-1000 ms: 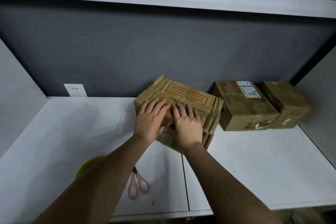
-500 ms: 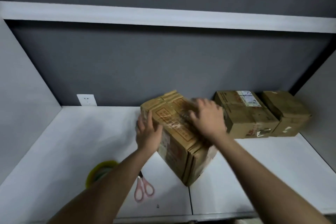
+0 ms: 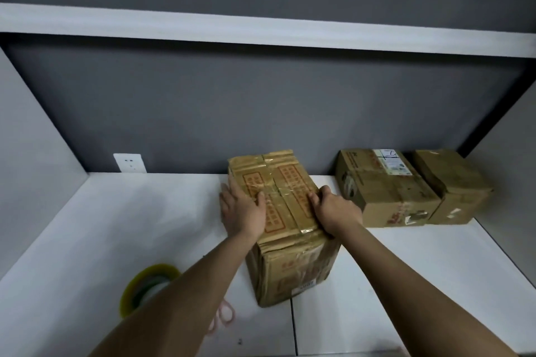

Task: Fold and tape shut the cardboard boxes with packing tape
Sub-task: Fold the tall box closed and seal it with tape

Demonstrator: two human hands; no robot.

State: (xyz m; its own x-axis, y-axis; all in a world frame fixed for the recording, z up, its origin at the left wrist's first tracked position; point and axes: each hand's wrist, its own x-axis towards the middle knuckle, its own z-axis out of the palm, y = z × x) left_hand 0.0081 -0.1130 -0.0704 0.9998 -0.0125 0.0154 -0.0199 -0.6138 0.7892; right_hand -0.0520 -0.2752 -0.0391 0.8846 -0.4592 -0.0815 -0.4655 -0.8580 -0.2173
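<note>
A worn brown cardboard box point(image 3: 285, 182) with red print and shiny clear tape along its top seam stands upright in the middle of the white table point(image 3: 406, 269). My left hand point(image 3: 243, 211) lies over the box's top left edge, thumb on top and fingers down the left side. My right hand point(image 3: 336, 211) clasps the top right edge near the front corner. A roll of clear packing tape point(image 3: 145, 290) with a yellowish rim lies at the near left, partly hidden by my left forearm.
Two more closed cardboard boxes point(image 3: 385, 185) point(image 3: 452, 182) sit side by side against the grey back wall at the right. Pink-handled scissors point(image 3: 223, 316) lie near the front edge under my left arm. A white wall socket point(image 3: 129, 163) is at the back left. A shelf runs overhead.
The box has been turned from lying tilted to standing upright with its taped seam on top. Both hands shifted from pressing its face to gripping its left and right top edges.
</note>
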